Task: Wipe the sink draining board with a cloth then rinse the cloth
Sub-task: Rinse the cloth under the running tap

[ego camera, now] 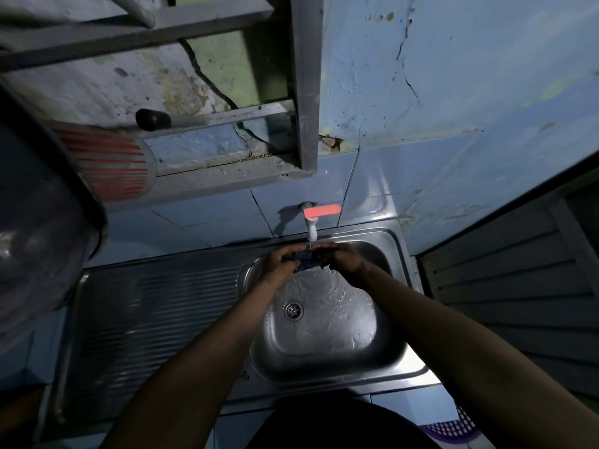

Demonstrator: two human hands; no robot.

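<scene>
A dark blue cloth is bunched between both hands under the white tap with its orange-red handle. Water runs from the tap onto the cloth and spreads over the steel sink basin. My left hand grips the cloth's left side and my right hand grips its right side. Most of the cloth is hidden by my fingers. The ribbed steel draining board lies to the left of the basin, with nothing on it.
A metal shelf frame hangs on the cracked blue wall above the tap. A large clear container and a red-striped cup loom at the left. A slatted door stands at the right, a purple basket below.
</scene>
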